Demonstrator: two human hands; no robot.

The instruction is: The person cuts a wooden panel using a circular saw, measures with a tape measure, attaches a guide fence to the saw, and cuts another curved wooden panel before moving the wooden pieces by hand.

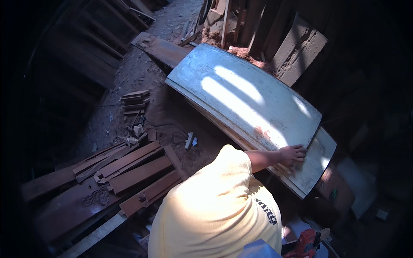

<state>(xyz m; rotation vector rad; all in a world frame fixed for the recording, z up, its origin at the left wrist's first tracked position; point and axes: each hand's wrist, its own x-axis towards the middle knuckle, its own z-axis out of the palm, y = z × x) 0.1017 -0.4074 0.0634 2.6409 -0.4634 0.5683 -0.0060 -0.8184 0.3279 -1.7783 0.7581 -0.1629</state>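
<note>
A person in a yellow shirt presses 1 flat hand on the near end of a pale painted door panel lying on the sawdust floor. Brown planks (1 carved) lie left; a red tool sits at the bottom edge.

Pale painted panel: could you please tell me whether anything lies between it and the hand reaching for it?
Nothing visible does. The hand of the person in the yellow shirt lies flat on the pale painted panel, touching its bare surface near the lower right end.
</note>
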